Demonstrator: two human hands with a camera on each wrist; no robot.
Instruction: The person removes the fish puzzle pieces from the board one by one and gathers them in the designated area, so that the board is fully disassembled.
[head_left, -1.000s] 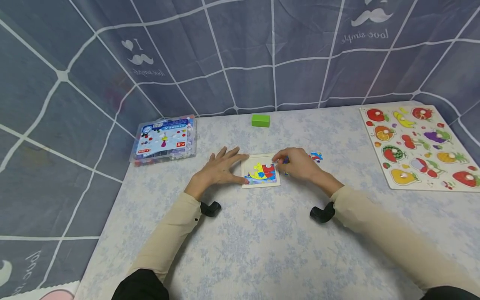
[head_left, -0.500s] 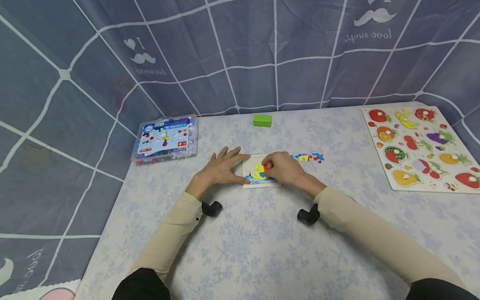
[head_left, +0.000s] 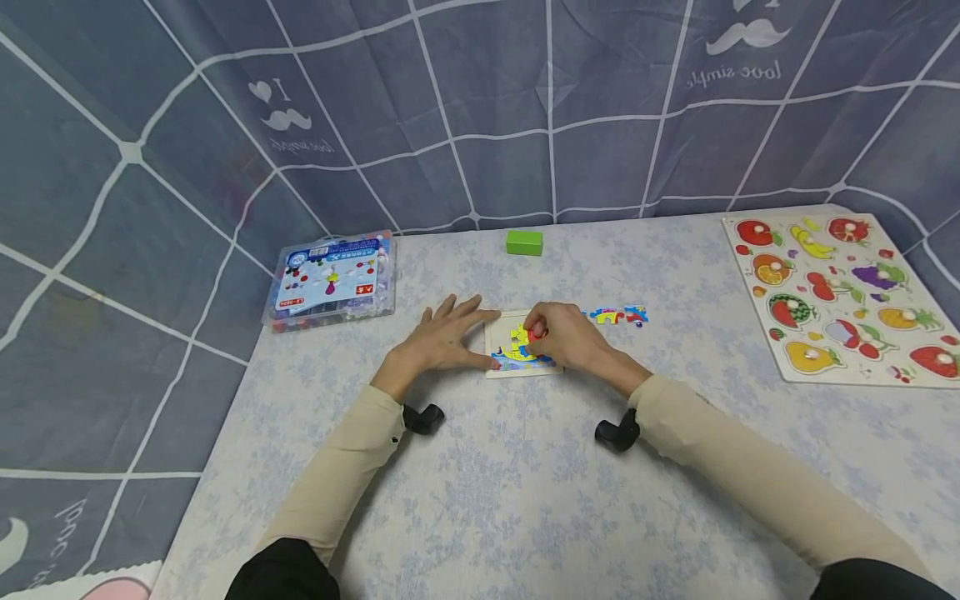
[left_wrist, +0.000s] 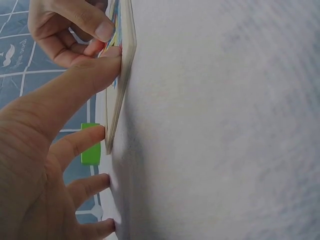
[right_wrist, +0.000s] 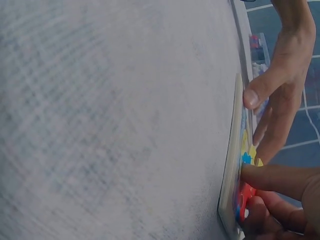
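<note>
A small jigsaw puzzle in a pale wooden frame (head_left: 525, 372) lies on the table, showing a yellow and blue picture. My left hand (head_left: 442, 337) is spread at its left side, with the thumb on the lower left corner and the index fingertip at the upper left edge. Over the frame's right part, my right hand (head_left: 573, 335) pinches a red puzzle piece (right_wrist: 246, 192) between thumb and fingers. That piece stands slightly raised in the right wrist view; my fingers hide much of it. Loose colourful puzzle pieces (head_left: 611, 317) lie just right of my right hand.
A clear plastic box (head_left: 330, 279) with a printed label sits at the back left. A green block (head_left: 524, 242) stands behind the frame. On the right lies a large fruit peg board (head_left: 843, 296). A blue-grey checked curtain (head_left: 495, 108) hangs behind the table.
My right hand has moved left from the frame's right edge onto its red part, uncovering the loose pieces. Over the last half second it barely moves. My left hand has stayed in place.
</note>
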